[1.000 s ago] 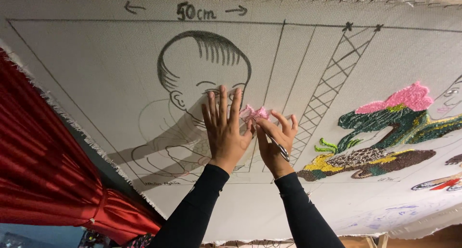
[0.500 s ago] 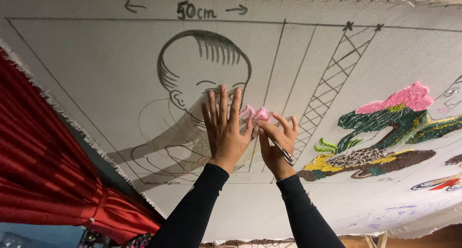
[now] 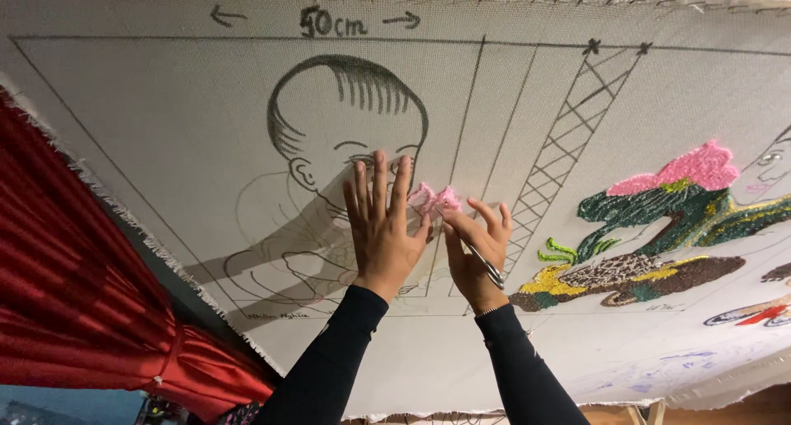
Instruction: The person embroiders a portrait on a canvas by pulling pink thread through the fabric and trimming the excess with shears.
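Observation:
A large pale canvas (image 3: 189, 128) stretches across the view, with a line drawing of a head and a latticed tower on it. My left hand (image 3: 381, 227) lies flat on the canvas, fingers spread, beside a small patch of pink tufted yarn (image 3: 434, 201). My right hand (image 3: 479, 248) sits just right of that patch. It holds a thin metal tool (image 3: 486, 264) whose tip reaches the pink yarn. Both arms wear black sleeves.
At the right of the canvas are finished tufted areas in pink (image 3: 684, 169), green (image 3: 651, 206), yellow and brown (image 3: 643, 272). A red curtain (image 3: 74, 309) hangs at the left. The frayed canvas edge (image 3: 148, 244) runs diagonally down the left side.
Both hands stay on the canvas by the pink patch. My right hand has shifted very slightly; nothing else differs.

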